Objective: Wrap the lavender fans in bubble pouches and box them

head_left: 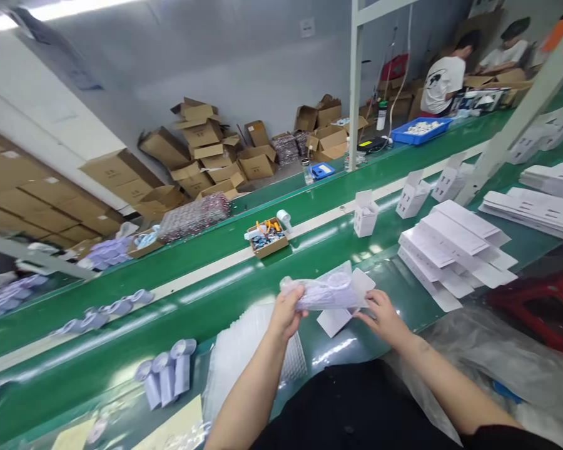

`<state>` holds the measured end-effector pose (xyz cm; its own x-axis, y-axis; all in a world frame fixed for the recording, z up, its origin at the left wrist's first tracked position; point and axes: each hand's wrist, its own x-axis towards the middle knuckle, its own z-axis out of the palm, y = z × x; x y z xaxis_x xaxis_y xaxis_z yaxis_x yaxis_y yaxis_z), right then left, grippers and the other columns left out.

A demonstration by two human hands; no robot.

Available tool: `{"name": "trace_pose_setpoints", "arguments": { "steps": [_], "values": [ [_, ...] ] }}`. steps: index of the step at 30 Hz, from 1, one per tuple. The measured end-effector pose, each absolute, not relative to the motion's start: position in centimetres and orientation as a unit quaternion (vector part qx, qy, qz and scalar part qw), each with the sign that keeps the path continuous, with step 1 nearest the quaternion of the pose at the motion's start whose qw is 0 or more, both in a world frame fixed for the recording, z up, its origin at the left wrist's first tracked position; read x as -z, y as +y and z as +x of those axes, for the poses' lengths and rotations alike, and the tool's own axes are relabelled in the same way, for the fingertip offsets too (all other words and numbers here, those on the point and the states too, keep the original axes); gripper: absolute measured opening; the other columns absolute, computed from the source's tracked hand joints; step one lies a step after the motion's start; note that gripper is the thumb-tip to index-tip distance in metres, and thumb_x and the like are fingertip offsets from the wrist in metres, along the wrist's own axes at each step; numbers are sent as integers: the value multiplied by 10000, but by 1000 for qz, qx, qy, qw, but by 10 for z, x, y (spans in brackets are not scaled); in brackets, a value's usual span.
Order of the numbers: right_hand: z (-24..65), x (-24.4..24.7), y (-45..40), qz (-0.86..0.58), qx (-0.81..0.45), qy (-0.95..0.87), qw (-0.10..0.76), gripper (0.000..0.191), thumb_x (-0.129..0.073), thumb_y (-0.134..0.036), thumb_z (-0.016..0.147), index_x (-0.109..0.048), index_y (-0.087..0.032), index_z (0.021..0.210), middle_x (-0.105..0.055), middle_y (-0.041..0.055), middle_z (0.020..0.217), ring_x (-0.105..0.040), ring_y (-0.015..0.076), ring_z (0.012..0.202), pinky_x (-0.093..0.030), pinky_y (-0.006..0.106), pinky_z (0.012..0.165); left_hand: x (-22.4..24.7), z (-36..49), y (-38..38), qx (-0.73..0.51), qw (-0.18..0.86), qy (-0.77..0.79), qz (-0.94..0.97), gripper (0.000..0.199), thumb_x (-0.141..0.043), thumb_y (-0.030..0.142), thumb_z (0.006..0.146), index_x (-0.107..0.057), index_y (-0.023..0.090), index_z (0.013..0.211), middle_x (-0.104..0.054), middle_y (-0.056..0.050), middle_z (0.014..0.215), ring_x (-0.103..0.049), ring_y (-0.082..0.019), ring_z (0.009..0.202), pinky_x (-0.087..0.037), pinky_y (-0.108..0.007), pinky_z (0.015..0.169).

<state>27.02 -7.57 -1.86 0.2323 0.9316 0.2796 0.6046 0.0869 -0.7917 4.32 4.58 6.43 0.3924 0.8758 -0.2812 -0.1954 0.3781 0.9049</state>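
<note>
My left hand [288, 310] is closed round the near end of a lavender item in a clear bubble bag [326, 292], held level over the work surface. Behind and under the bag is a white carton [334, 321] with its flaps spread. My right hand [380, 315] pinches a flap of that carton at its right side. Left of my hands lies a stack of bubble bags [244, 344], partly covered by my left forearm. Three lavender devices [166, 373] lie side by side farther left.
Flat white cartons [455, 247] are stacked at the right. Upright white boxes [366, 214] stand on the green conveyor [206, 300]. A small cardboard box [269, 240] holds mixed small parts. A metal post rises at the right; people sit at the back right.
</note>
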Motion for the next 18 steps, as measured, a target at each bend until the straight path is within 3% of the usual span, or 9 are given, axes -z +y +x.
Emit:
{"name": "trace_pose_setpoints", "arguments": {
  "steps": [4,7,13,15,18],
  "values": [
    [243,39,-54,-614,-135,-667,399,277,-697,-426,692,-686,-221,877,-420,132,1226,-342,363,1205,-350,554,990,-64,52,46,-361,672,433,480,392,-706,431,639,-588,111,831,-576,-17,692,-503,-87,537,-372,-165,373],
    [225,57,-56,-599,-86,-686,404,171,-654,-333,745,-655,-209,863,-366,127,1260,-237,370,1285,-336,554,1013,-62,42,45,-353,620,487,504,343,-708,407,625,-560,124,751,-518,16,609,-462,-73,491,-359,-160,359],
    [226,52,-43,-530,-70,-741,406,224,-605,-234,779,-532,-230,990,-460,111,1150,-397,296,1179,-381,526,994,-84,24,54,-366,571,509,530,291,-630,391,694,-541,135,801,-491,23,621,-457,-82,486,-353,-168,349],
    [233,47,-32,-510,-95,-758,395,251,-584,-192,774,-511,-234,1011,-462,107,1167,-398,290,1192,-369,538,1002,-89,25,56,-351,506,522,590,218,-575,361,745,-526,154,793,-487,27,622,-474,-95,512,-399,-190,404],
    [238,42,-17,-449,-137,-798,378,294,-533,-146,786,-488,-245,1058,-448,91,1214,-357,261,1257,-333,519,1040,-92,25,51,-277,308,525,744,73,-525,254,775,-526,183,793,-559,-5,720,-550,-149,694,-473,-253,624]
  ]
}}
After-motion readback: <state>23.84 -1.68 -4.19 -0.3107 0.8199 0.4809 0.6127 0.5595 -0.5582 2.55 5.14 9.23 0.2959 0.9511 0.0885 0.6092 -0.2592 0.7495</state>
